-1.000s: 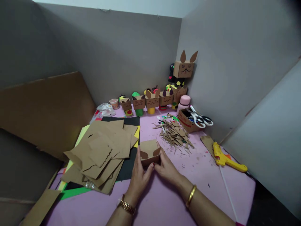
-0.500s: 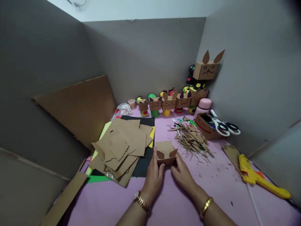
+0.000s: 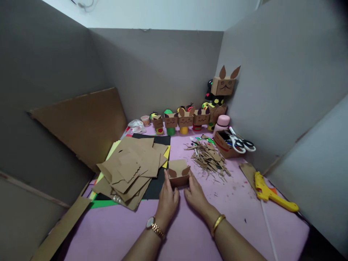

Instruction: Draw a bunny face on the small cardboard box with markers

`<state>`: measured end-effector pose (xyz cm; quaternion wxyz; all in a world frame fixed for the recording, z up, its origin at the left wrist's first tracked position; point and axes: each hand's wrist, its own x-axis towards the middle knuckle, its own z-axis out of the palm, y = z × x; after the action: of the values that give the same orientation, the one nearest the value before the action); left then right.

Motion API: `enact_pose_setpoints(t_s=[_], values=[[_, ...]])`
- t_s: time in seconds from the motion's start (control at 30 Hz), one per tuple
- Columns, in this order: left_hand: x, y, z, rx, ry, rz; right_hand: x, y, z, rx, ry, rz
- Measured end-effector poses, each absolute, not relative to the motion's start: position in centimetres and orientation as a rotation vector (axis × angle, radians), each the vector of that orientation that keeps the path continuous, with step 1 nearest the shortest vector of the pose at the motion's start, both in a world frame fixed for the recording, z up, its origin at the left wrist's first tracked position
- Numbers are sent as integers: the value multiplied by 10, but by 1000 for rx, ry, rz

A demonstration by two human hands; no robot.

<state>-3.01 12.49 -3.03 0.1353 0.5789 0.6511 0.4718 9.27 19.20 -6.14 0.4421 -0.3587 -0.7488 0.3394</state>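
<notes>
A small brown cardboard box (image 3: 178, 181) with two dark leaf-shaped ears on its front edge rests at the middle of the table. My left hand (image 3: 168, 198) presses its left side, with the thumb near the front. Against the right side lies my right hand (image 3: 196, 193), so the box is gripped between both. The box's underside and the tips of some fingers are hidden. Left of the hands lies a pile of cut cardboard sheets (image 3: 132, 165) on coloured paper. Cardboard scraps (image 3: 209, 157) are heaped to the right.
Several cardboard animal figures (image 3: 185, 120) line the back, with a taller one (image 3: 224, 86) at right. Scissors (image 3: 240, 143) sit in a cardboard box (image 3: 223, 146) beside a pink bottle (image 3: 221, 124). A yellow glue gun (image 3: 274, 194) lies at the right edge. A large cardboard panel (image 3: 81, 127) leans at left.
The whole view has shifted, so the scene sits further left in the picture. Both hands keep their hold on the box's sides, with little visible change in grip.
</notes>
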Motion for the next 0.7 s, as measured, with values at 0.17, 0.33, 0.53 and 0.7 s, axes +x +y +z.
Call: enact_pose_setpoints(t_s=[0.17,0.33,0.53,0.7], values=[[-29,125,-33,1730,1924,1363,95,192,-58,-822,-1805,926],[-28,125,-34,1771,1969,1441,98,191,-46,-828,-1644,974],[-42,114,-23,1785,1931,1775,106,196,-23,-917,-1347,961],[-39,108,-12,2057,1545,1721,107,199,-19,-905,-1238,996]])
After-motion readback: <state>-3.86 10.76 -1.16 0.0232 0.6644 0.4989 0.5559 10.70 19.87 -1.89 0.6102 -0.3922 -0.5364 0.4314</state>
